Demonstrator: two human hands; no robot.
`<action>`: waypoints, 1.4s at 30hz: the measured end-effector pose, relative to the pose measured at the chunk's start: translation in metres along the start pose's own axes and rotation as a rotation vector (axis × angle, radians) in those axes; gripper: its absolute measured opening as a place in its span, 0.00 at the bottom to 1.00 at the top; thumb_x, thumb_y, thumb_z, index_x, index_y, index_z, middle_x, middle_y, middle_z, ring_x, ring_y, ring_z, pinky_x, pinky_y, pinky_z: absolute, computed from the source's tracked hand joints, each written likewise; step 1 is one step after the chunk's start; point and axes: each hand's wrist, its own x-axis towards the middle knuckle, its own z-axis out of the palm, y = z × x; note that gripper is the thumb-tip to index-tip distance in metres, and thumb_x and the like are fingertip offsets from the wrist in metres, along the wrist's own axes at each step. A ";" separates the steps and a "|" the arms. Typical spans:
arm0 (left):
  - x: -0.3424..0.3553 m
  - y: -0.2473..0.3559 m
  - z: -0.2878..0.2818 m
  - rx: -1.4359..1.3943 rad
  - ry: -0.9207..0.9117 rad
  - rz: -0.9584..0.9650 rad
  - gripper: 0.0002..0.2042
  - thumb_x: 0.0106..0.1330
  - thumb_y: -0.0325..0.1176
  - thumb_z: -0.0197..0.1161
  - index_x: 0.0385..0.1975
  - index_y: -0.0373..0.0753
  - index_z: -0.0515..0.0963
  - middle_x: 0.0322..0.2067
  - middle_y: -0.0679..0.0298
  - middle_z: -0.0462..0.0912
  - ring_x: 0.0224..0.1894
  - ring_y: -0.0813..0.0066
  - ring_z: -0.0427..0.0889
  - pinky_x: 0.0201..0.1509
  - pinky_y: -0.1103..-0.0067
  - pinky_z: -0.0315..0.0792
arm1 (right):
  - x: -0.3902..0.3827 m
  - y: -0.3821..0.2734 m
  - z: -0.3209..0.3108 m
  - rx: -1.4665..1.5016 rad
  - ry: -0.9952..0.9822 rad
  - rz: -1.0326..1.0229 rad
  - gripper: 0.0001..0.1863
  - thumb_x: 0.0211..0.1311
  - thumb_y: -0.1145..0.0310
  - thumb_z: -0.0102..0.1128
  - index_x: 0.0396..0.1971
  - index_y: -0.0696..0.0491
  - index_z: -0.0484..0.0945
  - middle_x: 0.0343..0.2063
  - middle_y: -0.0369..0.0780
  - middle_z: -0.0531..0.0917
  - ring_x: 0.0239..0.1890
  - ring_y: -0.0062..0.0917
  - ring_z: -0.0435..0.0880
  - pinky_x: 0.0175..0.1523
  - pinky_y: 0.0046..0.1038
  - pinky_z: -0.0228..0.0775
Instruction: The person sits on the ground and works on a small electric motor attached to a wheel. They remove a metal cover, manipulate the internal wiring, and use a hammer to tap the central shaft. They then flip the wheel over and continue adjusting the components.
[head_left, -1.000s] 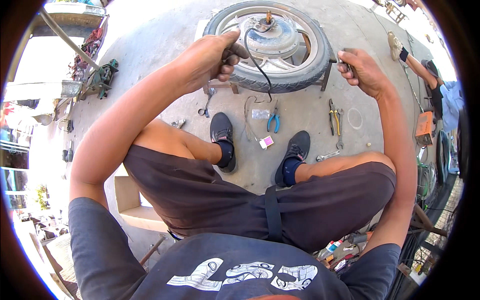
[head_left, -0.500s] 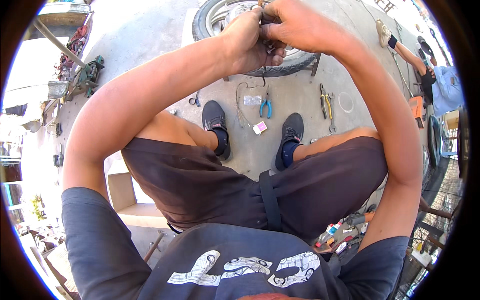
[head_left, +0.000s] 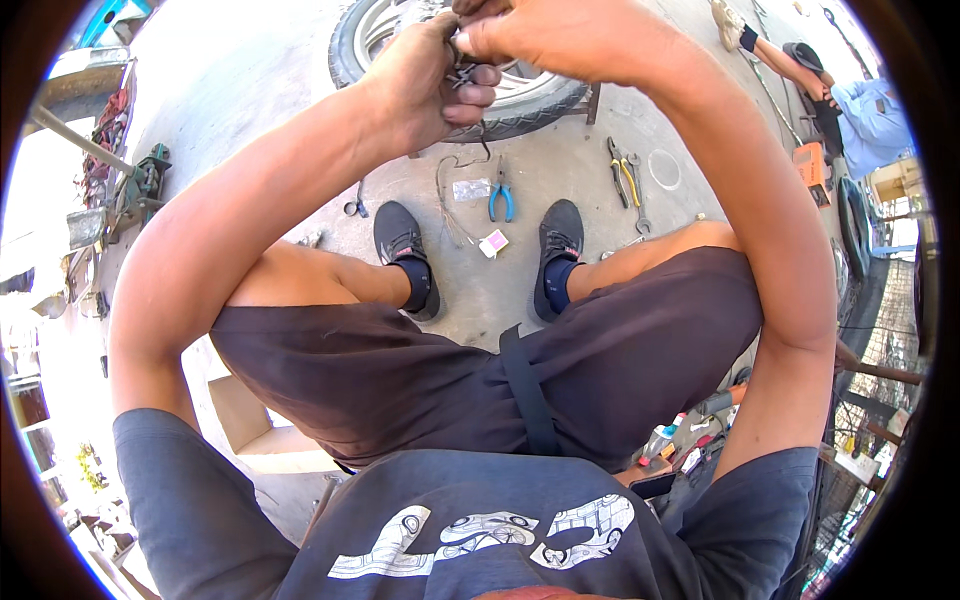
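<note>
At the top edge, my left hand is closed, its fingers curled around a thin dark wire that hangs below it toward the floor. Small shiny metal bits also show between its fingers. My right hand meets it there in a pinch, fingertips partly cut off by the frame, so what it grips is hidden. Just beyond both hands lies a wheel with a black tyre and pale rim, raised on a low stand. On the floor below are blue-handled pliers and a clear plastic packet.
Between my shoes lies a small pink-and-white box. Yellow-and-black pliers and a wrench rest to the right. Another person's leg and an orange box are at the far right. A green metal jack-like tool stands left.
The view has shifted, so the wheel and floor tools sit further left and higher. Both hands stay together near the wheel, with the wire still hanging from the left one.
</note>
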 end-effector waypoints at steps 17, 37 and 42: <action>-0.020 0.006 0.018 0.336 0.059 -0.060 0.19 0.78 0.48 0.51 0.24 0.47 0.63 0.24 0.71 0.68 0.21 0.86 0.62 0.19 0.87 0.54 | -0.311 0.236 0.022 0.263 0.325 1.037 0.15 0.67 0.63 0.60 0.38 0.62 0.84 0.22 0.38 0.85 0.19 0.18 0.75 0.23 0.25 0.66; 0.022 -0.008 0.042 0.425 0.077 -0.253 0.16 0.80 0.45 0.49 0.28 0.45 0.65 0.14 0.77 0.58 0.11 0.90 0.53 0.11 0.89 0.48 | -0.557 0.148 0.292 0.247 -0.263 1.494 0.13 0.53 0.67 0.63 0.36 0.57 0.87 0.38 0.55 0.86 0.44 0.49 0.86 0.53 0.44 0.77; 0.025 -0.008 0.048 0.464 0.035 -0.246 0.14 0.80 0.43 0.50 0.32 0.42 0.68 0.15 0.75 0.60 0.13 0.90 0.55 0.13 0.89 0.49 | -0.549 0.121 0.305 0.310 -0.230 1.551 0.14 0.59 0.63 0.63 0.37 0.58 0.87 0.38 0.55 0.86 0.46 0.50 0.85 0.54 0.44 0.76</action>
